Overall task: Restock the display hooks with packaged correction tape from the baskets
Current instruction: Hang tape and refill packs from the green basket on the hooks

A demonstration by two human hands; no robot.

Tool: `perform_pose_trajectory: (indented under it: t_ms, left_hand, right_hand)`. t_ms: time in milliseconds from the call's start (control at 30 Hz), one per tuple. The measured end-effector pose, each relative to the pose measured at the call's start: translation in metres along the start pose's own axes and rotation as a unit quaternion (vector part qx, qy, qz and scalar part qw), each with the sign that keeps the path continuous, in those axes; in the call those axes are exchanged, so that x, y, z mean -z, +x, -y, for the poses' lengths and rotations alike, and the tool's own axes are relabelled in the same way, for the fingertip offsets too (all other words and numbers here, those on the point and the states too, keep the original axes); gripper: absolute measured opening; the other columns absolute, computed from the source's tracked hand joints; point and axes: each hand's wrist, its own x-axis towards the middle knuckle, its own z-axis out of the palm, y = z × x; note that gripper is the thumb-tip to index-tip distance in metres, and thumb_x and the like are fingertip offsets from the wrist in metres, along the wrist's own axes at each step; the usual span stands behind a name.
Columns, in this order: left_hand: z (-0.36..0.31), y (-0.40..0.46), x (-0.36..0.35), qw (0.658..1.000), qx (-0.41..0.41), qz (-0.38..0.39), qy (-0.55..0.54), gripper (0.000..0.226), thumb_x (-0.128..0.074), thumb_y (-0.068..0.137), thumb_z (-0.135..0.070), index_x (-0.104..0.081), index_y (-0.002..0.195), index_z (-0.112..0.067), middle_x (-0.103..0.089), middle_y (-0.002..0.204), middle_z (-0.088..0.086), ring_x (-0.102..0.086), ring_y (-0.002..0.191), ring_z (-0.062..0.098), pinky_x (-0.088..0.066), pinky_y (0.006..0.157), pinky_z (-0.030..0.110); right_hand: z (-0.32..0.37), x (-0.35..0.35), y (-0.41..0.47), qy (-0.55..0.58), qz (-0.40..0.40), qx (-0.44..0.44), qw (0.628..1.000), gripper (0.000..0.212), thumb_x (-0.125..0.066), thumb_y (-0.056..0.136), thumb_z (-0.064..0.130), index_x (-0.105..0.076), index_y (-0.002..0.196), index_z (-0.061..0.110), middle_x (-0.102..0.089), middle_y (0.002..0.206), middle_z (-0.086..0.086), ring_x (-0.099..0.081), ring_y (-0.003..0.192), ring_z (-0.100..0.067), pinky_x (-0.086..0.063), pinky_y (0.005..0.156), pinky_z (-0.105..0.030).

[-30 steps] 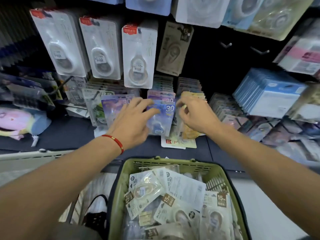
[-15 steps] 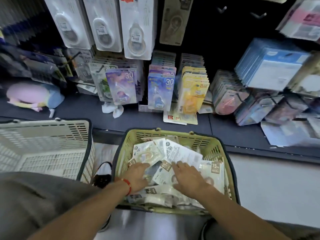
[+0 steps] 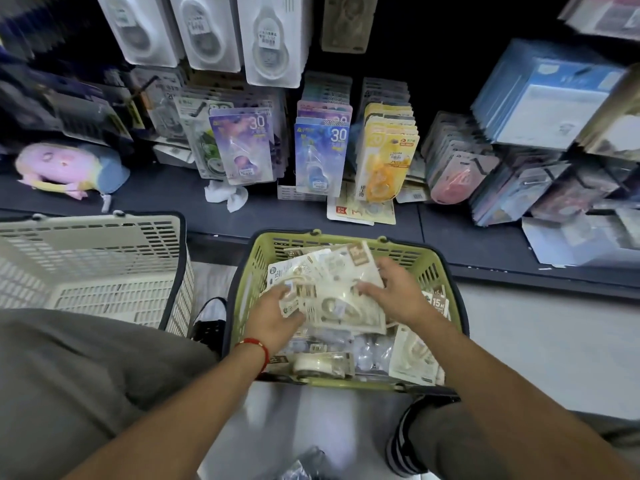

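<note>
Since a moment ago both my hands have closed on a fan of cream correction tape packs (image 3: 332, 289) and raised it off the heap in the green basket (image 3: 446, 271). My left hand (image 3: 277, 315) pinches the fan's near-left edge, thumb on top and fingers curled under. My right hand (image 3: 394, 292) grips the right edge, its fingers bent over the cards. More packs lie loose beneath, in the basket's near half. The white basket (image 3: 86, 271) stands just left. Up on the far wall, the hooks carry purple packs (image 3: 242, 143), blue packs (image 3: 320, 154) and yellow packs (image 3: 384, 161). I judge I should square the fan so the hang holes line up, keep the faces one way, and hold firmly, because slick blister cards may slide apart.
</note>
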Motion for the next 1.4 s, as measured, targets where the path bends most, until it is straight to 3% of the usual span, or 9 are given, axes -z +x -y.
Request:
perform_pose_trajectory:
  t_ms: [133,233,333,467,533,633,767,933,1400]
  left_hand:
    - [-0.028,-0.002,0.008,0.962,0.080,-0.014,-0.259,0.052,-0.086,0.085,-0.036,-0.056,0.127,-0.032,-0.068,0.116,-0.010,-0.066,0.101,0.010,-0.051,0.084,0.030]
    - [-0.044,-0.006,0.005,0.917,0.092,0.065,-0.382,0.063,-0.082,0.087,-0.044,-0.054,0.141,-0.028,-0.075,0.125,-0.005,-0.070,0.118,0.022,-0.047,0.111,0.052]
    - [-0.048,-0.011,0.003,0.909,0.047,0.077,-0.406,0.047,-0.080,0.092,-0.030,-0.059,0.135,-0.032,-0.079,0.120,-0.005,-0.076,0.108,0.021,-0.061,0.093,0.050]
    - [-0.036,-0.010,0.004,0.909,0.087,0.063,-0.403,0.039,-0.079,0.092,-0.012,-0.066,0.127,-0.023,-0.079,0.117,-0.001,-0.076,0.105,0.022,-0.062,0.076,0.038]
    - [-0.032,-0.011,0.004,0.910,0.112,0.062,-0.395,0.035,-0.077,0.093,-0.004,-0.068,0.124,-0.018,-0.079,0.115,0.003,-0.077,0.098,0.021,-0.062,0.066,0.034]
    - [-0.029,-0.011,0.003,0.905,0.130,0.085,-0.397,0.035,-0.073,0.093,0.003,-0.069,0.124,-0.013,-0.080,0.113,0.008,-0.078,0.095,0.025,-0.064,0.063,0.039]
    - [-0.031,-0.012,0.003,0.903,0.130,0.089,-0.399,0.046,-0.074,0.090,0.004,-0.066,0.130,-0.016,-0.079,0.117,0.008,-0.075,0.107,0.033,-0.062,0.085,0.053]
    - [-0.032,-0.012,0.001,0.910,0.094,0.094,-0.392,0.043,-0.075,0.090,0.001,-0.067,0.125,-0.024,-0.080,0.110,-0.001,-0.078,0.093,0.019,-0.063,0.069,0.040]
    - [-0.050,-0.008,-0.001,0.938,0.036,0.082,-0.334,0.061,-0.077,0.074,-0.028,-0.061,0.132,-0.038,-0.072,0.129,-0.010,-0.062,0.127,0.020,-0.046,0.112,0.051]
  right_hand:
    - [0.024,0.009,0.000,0.227,-0.052,-0.035,0.972,0.028,-0.072,0.098,0.010,-0.064,0.124,0.010,-0.079,0.114,-0.004,-0.077,0.100,-0.018,-0.062,0.092,-0.042]
    - [0.034,0.010,-0.006,0.287,0.049,-0.039,0.956,0.022,-0.062,0.103,0.003,-0.069,0.123,0.009,-0.081,0.108,-0.004,-0.077,0.099,-0.020,-0.062,0.089,-0.034]
    - [0.031,0.006,-0.011,0.275,0.161,-0.040,0.947,0.027,-0.061,0.102,0.002,-0.070,0.126,0.008,-0.078,0.118,-0.011,-0.075,0.107,-0.026,-0.060,0.093,-0.038]
    - [-0.007,0.021,-0.006,-0.041,-0.037,-0.022,0.998,0.033,-0.068,0.101,0.025,-0.067,0.133,0.016,-0.071,0.128,-0.003,-0.069,0.115,-0.021,-0.056,0.090,-0.022]
    - [-0.038,0.038,-0.007,-0.334,-0.072,-0.046,0.939,0.050,-0.065,0.100,0.031,-0.052,0.148,0.021,-0.056,0.150,-0.004,-0.052,0.137,-0.024,-0.043,0.111,-0.039]
    - [-0.070,0.047,-0.012,-0.450,-0.004,-0.115,0.885,0.072,-0.064,0.098,0.048,-0.033,0.159,0.027,-0.039,0.162,-0.002,-0.032,0.151,-0.024,-0.021,0.121,-0.053]
    - [-0.070,0.052,-0.009,-0.381,-0.014,-0.088,0.920,0.056,-0.077,0.091,0.039,-0.054,0.142,0.029,-0.054,0.146,-0.002,-0.048,0.137,-0.024,-0.027,0.116,-0.044]
    - [-0.051,0.081,-0.012,-0.229,0.031,-0.045,0.972,0.028,-0.080,0.088,0.005,-0.066,0.101,0.026,-0.073,0.112,-0.002,-0.066,0.097,-0.019,-0.048,0.078,-0.028]
    - [0.042,0.139,-0.039,0.201,0.097,0.059,0.973,0.029,-0.074,0.086,-0.001,-0.067,0.113,0.006,-0.080,0.104,-0.012,-0.077,0.084,-0.018,-0.062,0.068,-0.026]
